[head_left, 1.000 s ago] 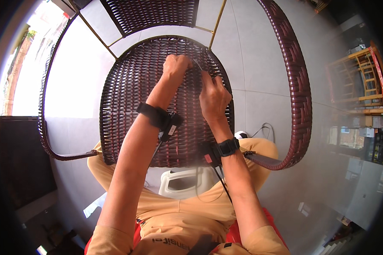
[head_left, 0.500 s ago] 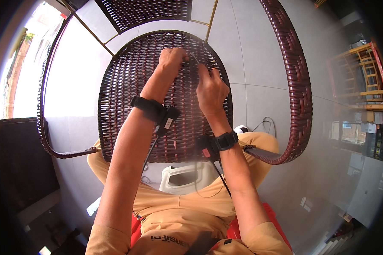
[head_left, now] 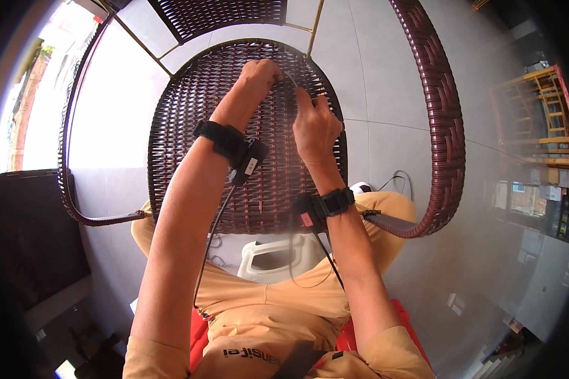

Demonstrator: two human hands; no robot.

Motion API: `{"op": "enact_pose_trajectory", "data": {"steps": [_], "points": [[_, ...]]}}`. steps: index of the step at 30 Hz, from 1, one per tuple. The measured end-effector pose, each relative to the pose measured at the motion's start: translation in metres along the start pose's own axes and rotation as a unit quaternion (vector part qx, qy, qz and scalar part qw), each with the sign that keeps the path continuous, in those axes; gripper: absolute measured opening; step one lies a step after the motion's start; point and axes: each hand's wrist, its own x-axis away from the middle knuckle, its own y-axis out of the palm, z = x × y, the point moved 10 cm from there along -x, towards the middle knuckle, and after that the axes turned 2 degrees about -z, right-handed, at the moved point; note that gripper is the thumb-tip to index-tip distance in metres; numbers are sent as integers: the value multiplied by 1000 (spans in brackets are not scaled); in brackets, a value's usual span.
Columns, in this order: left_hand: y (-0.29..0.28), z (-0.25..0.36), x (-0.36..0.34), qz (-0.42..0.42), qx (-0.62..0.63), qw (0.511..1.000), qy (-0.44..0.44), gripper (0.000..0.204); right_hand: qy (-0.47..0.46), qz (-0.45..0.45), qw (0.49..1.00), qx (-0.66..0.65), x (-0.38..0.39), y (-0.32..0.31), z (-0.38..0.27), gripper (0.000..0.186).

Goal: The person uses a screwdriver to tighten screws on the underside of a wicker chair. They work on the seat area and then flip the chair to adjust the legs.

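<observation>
A dark brown woven rattan chair seat (head_left: 202, 120) lies in front of me with its rounded end away from me. Over its far part, my left hand (head_left: 259, 74) is closed with its fingertips at the weave; what they pinch is hidden. My right hand (head_left: 316, 126), to the right and a little nearer, is closed around a thin metal rod-like tool (head_left: 291, 79). The tool's slim tip points up and left toward my left fingers. A thin pale strand (head_left: 291, 268) hangs below the seat's near edge and curves to the right; its upper part is blurred.
Brown woven armrests (head_left: 437, 114) arch on both sides of the seat, and a woven panel (head_left: 227, 16) stands beyond it on gold-coloured metal bars (head_left: 314, 31). A white plastic stool (head_left: 278, 259) sits between my legs. Yellow wooden frames (head_left: 547, 104) stand far right.
The seat and both hands appear slightly higher in the picture. My left hand has shifted a little away from me, and the tool stays between the hands.
</observation>
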Motion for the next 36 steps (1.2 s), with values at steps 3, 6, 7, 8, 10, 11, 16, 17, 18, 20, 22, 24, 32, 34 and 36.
{"op": "enact_pose_trajectory", "data": {"steps": [3,6,7,8,10,11,16,17,18,20,22,24,32,34,36], "points": [[1,1,-2,16,2,1000,27,10,3,-1,1000,2,0,1,0,31],[5,-3,8,34,86,995,-46,19,5,-1,1000,5,1,1,3,31],[4,-5,12,45,108,990,-73,18,5,-2,1000,8,1,1,4,31],[4,-8,9,47,107,990,-73,18,4,-1,1000,7,1,2,3,31],[-1,-20,-2,75,88,988,-104,15,8,4,1000,3,0,2,2,30],[0,-20,-5,75,88,988,-105,15,8,4,1000,4,0,2,3,30],[-4,-35,-6,138,-1,975,-175,29,8,0,1000,6,1,3,5,30],[-4,-39,-6,139,-1,975,-175,29,7,-1,1000,5,1,3,4,30],[-5,-43,-6,152,24,974,-167,30,8,2,1000,-2,1,2,3,29],[-7,-42,-3,164,49,972,-158,30,9,6,1000,-8,1,1,2,29],[-5,-24,11,154,49,978,-134,26,30,-43,999,-7,3,10,9,39],[-2,-22,18,131,107,976,-135,23,30,-46,998,-8,3,10,8,38],[6,-19,22,69,189,973,-111,12,6,-1,1000,-29,-1,-1,2,24],[8,-18,23,71,205,970,-113,10,11,7,1000,-28,0,-1,4,23],[9,-19,24,82,205,967,-124,10,10,9,1000,-26,0,-1,4,22]]}}
